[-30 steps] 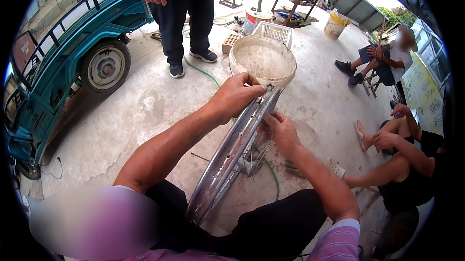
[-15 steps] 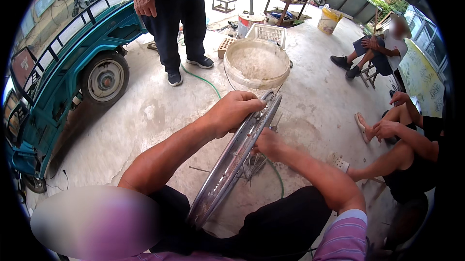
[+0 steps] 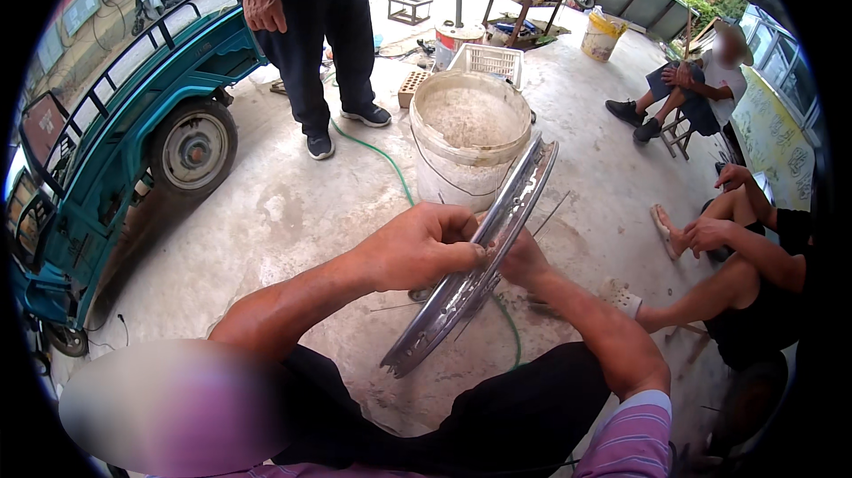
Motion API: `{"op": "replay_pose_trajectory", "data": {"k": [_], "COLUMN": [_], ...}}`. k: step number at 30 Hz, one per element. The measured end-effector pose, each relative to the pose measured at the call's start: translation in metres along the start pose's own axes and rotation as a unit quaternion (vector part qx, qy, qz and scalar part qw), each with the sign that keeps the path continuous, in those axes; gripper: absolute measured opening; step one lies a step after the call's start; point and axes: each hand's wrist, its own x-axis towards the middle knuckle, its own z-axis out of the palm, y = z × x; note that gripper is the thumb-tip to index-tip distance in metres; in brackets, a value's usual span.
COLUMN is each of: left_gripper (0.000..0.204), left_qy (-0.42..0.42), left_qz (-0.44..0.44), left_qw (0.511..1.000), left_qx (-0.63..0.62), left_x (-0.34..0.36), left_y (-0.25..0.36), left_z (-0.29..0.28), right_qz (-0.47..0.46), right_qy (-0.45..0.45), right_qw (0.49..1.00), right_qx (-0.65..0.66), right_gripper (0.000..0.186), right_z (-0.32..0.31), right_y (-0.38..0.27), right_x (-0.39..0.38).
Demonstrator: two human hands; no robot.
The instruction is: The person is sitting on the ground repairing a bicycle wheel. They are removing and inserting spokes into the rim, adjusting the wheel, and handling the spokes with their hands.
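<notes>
Left hand (image 3: 433,245) grips tilted metal wheel rim (image 3: 454,299) near white bucket (image 3: 444,178); right hand (image 3: 527,263) partly hidden behind rim, can't tell its grip.

Your silver wheel rim (image 3: 508,219) stands almost edge-on, its far end leaning right, its scuffed, brown-stained channel and holes facing you. It sits between your left hand (image 3: 430,247) and your right hand (image 3: 527,263), with a thin spoke (image 3: 552,214) slanting out to its right.
</notes>
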Motion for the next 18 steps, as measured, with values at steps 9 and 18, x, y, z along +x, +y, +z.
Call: {"op": "replay_pose_trajectory", "data": {"k": [9, 18], "left_gripper": [0.031, 0.023], "left_qy": [0.033, 0.068], "left_qz": [-0.029, 0.173], "left_qw": [0.995, 0.961], "left_qx": [0.086, 0.205], "left_x": [0.006, 0.022], "left_y": [-0.015, -0.003], "left_z": [-0.012, -0.009], "right_qz": [0.069, 0.038], "right_qy": [-0.029, -0.044], "right_qw": [0.993, 0.998], "right_qx": [-0.086, -0.024], "right_gripper": [0.014, 0.013], "right_z": [-0.002, 0.009], "right_y": [0.001, 0.000], "right_x": [0.001, 0.009]}}
